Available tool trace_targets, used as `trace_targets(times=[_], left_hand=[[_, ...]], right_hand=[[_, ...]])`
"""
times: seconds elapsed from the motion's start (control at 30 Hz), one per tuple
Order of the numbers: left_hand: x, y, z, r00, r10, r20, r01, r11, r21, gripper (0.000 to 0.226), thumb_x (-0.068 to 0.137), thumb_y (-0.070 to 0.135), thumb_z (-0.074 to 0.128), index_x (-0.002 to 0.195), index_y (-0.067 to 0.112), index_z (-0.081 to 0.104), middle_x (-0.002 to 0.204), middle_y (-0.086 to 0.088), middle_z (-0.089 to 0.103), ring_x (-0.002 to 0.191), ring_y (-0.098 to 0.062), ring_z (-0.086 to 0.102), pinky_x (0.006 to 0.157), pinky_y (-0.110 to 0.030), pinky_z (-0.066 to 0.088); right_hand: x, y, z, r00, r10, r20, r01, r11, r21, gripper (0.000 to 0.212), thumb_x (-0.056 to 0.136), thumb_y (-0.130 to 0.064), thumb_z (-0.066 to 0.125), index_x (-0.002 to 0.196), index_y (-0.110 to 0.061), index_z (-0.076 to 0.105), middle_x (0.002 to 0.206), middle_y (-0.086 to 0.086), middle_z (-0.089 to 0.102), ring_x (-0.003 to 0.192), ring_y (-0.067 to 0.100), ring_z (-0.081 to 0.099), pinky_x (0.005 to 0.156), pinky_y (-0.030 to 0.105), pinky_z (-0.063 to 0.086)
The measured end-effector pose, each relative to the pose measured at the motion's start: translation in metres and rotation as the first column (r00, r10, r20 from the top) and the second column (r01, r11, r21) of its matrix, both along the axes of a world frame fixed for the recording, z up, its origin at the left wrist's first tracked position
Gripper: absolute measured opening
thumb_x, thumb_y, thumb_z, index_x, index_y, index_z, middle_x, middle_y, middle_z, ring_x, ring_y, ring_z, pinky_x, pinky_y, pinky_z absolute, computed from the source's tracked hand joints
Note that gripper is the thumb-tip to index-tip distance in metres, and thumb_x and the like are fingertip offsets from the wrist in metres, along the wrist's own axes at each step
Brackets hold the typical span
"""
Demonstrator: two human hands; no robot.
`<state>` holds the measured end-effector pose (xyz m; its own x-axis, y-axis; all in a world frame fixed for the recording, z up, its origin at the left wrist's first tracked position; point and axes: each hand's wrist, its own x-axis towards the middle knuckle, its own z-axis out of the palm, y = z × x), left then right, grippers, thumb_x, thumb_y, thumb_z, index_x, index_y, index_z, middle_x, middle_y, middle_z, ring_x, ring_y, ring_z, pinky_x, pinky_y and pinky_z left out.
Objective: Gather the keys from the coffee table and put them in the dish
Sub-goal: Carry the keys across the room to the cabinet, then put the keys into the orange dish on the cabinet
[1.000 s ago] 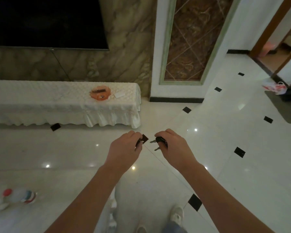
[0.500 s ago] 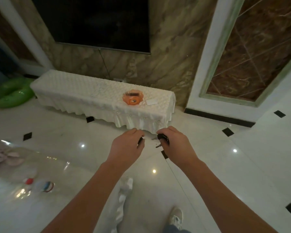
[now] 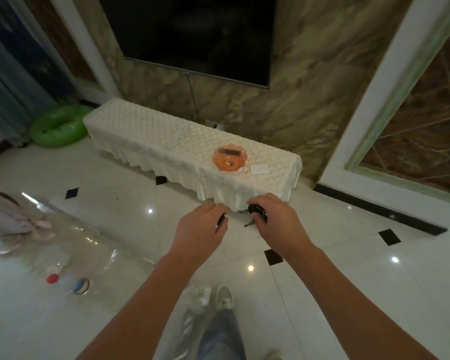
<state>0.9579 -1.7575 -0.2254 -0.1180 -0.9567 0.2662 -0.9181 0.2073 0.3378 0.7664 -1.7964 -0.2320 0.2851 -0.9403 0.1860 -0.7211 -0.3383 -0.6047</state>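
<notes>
Both hands are raised before the cloth-covered table (image 3: pixel 166 136): the right hand (image 3: pixel 278 224) has its grip pinching black keys (image 3: pixel 256 213), the left hand (image 3: pixel 200 229) pinches a small dark key (image 3: pixel 220 219), and the orange dish (image 3: pixel 229 161) sits on the table, beyond both.

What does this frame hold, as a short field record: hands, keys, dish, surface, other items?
left hand: closed on a small dark item, only an edge shows
right hand: closed on a black key fob, a metal key hanging below it
dish: orange, scalloped rim, on the cabinet near its right end; a dark bar-shaped item lies in it
cabinet: low, under a white quilted cover, below the TV
card: white, flat, right of the dish
floor: green ring left of the cabinet
task state: keys not yet in dish
</notes>
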Motion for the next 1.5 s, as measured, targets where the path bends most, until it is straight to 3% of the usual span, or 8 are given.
trace_targets(times=[0.17, 0.63, 0.77, 1.0, 1.23, 1.3, 1.43, 1.5], left_hand=[[0.016, -0.06, -0.015, 1.0, -0.001, -0.021, 0.001, 1.0, -0.01, 0.01, 0.088, 0.024, 0.062, 0.097, 0.021, 0.064, 0.082, 0.008, 0.063, 0.069, -0.01, 0.058, 0.056, -0.027, 0.051], [0.076, -0.235, -0.014, 0.987, -0.113, -0.113, 0.111, 0.994, -0.024, 0.011, 0.088, 0.021, 0.064, 0.099, 0.02, 0.063, 0.089, 0.005, 0.067, 0.073, -0.013, 0.062, 0.059, -0.026, 0.052], [0.089, -0.262, -0.018, 0.989, -0.104, -0.109, 0.102, 0.994, -0.024, 0.014, 0.088, 0.023, 0.064, 0.102, 0.022, 0.062, 0.087, 0.006, 0.067, 0.072, -0.011, 0.062, 0.059, -0.019, 0.045], [0.106, -0.306, -0.027, 0.995, -0.059, -0.084, 0.06, 0.998, 0.015, 0.013, 0.087, 0.024, 0.064, 0.099, 0.026, 0.059, 0.082, 0.01, 0.062, 0.068, -0.008, 0.057, 0.053, -0.009, 0.03], [0.114, -0.37, -0.026, 1.0, 0.0, -0.021, 0.001, 0.999, 0.053, 0.01, 0.09, 0.025, 0.058, 0.099, 0.021, 0.061, 0.084, 0.005, 0.063, 0.071, -0.012, 0.058, 0.054, -0.03, 0.05], [0.111, -0.392, -0.026, 1.0, 0.004, -0.009, -0.004, 0.998, 0.061, 0.01, 0.091, 0.025, 0.058, 0.099, 0.02, 0.062, 0.084, 0.005, 0.063, 0.071, -0.012, 0.058, 0.054, -0.028, 0.048], [0.102, -0.438, -0.03, 1.0, 0.009, 0.024, -0.012, 0.995, 0.103, 0.013, 0.092, 0.028, 0.055, 0.101, 0.021, 0.062, 0.087, 0.005, 0.064, 0.073, -0.011, 0.059, 0.055, -0.025, 0.046], [0.095, -0.459, -0.033, 1.0, 0.015, 0.024, -0.018, 0.993, 0.115, 0.013, 0.093, 0.028, 0.055, 0.101, 0.021, 0.062, 0.088, 0.005, 0.064, 0.075, -0.012, 0.06, 0.055, -0.026, 0.046]], right_hand=[[0.016, -0.056, -0.006, 1.0, -0.014, -0.026, 0.015, 0.999, 0.052, 0.024, 0.088, -0.015, 0.063, 0.11, -0.023, 0.063, 0.103, -0.007, 0.061, 0.082, 0.002, 0.05, 0.07, 0.004, 0.034], [0.073, -0.204, 0.002, 0.989, -0.113, -0.09, 0.121, 0.988, 0.092, 0.023, 0.089, -0.017, 0.06, 0.111, -0.025, 0.064, 0.102, -0.004, 0.063, 0.086, 0.01, 0.058, 0.077, 0.017, 0.044], [0.089, -0.235, 0.003, 0.994, -0.082, -0.077, 0.088, 0.994, 0.072, 0.023, 0.089, -0.015, 0.061, 0.11, -0.023, 0.064, 0.101, -0.001, 0.063, 0.086, 0.012, 0.059, 0.078, 0.023, 0.049], [0.11, -0.287, -0.006, 0.998, -0.054, -0.022, 0.056, 0.995, 0.088, 0.025, 0.089, -0.015, 0.062, 0.113, -0.022, 0.065, 0.108, -0.002, 0.066, 0.092, 0.012, 0.06, 0.084, 0.017, 0.044], [0.12, -0.359, -0.022, 0.999, 0.015, 0.035, -0.019, 0.991, 0.13, 0.023, 0.089, -0.011, 0.061, 0.109, -0.02, 0.066, 0.107, -0.001, 0.066, 0.093, 0.015, 0.062, 0.08, 0.017, 0.043], [0.12, -0.382, -0.025, 0.997, 0.03, 0.07, -0.039, 0.989, 0.141, 0.024, 0.087, -0.009, 0.061, 0.105, -0.024, 0.067, 0.109, -0.003, 0.066, 0.098, 0.013, 0.06, 0.082, 0.014, 0.042], [0.114, -0.431, -0.033, 0.994, 0.048, 0.094, -0.062, 0.985, 0.164, 0.028, 0.086, -0.008, 0.06, 0.107, -0.026, 0.066, 0.113, -0.002, 0.065, 0.106, 0.019, 0.058, 0.089, 0.031, 0.049], [0.108, -0.453, -0.039, 0.993, 0.048, 0.107, -0.067, 0.981, 0.181, 0.031, 0.085, -0.007, 0.06, 0.107, -0.027, 0.066, 0.115, -0.003, 0.064, 0.105, 0.017, 0.058, 0.088, 0.029, 0.049]])
